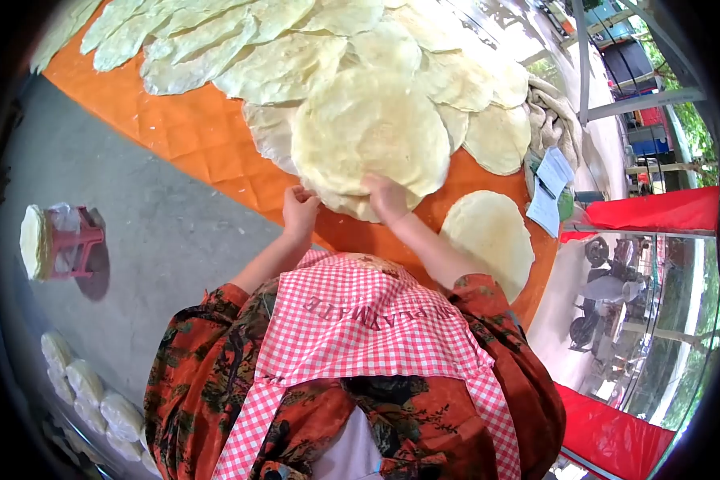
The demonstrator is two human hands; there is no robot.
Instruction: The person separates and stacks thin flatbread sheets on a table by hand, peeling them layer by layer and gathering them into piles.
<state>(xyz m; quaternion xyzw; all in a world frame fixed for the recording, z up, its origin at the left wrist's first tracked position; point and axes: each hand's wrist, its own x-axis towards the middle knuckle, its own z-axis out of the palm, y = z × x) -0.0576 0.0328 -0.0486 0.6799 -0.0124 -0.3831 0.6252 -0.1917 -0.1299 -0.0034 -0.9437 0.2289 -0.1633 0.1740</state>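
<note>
A stack of large round flatbreads (372, 128) lies near the front edge of the orange table cover (216, 152). My right hand (386, 198) has its fingers closed on the near edge of the upper flatbread. Just left of the stack's near edge is my left hand (301, 211), its fingers pinched together; what they hold is too small to make out. One separate round flatbread (490, 240) rests to the right of my right forearm. Many overlapping flatbreads (284, 68) spread across the far side.
An open notebook with a pen (546, 192) and a crumpled cloth (554, 120) lie at the table's right. On the floor at left stands a pink stool (80, 242) bearing a flatbread stack. Bagged stacks (120, 416) sit at lower left.
</note>
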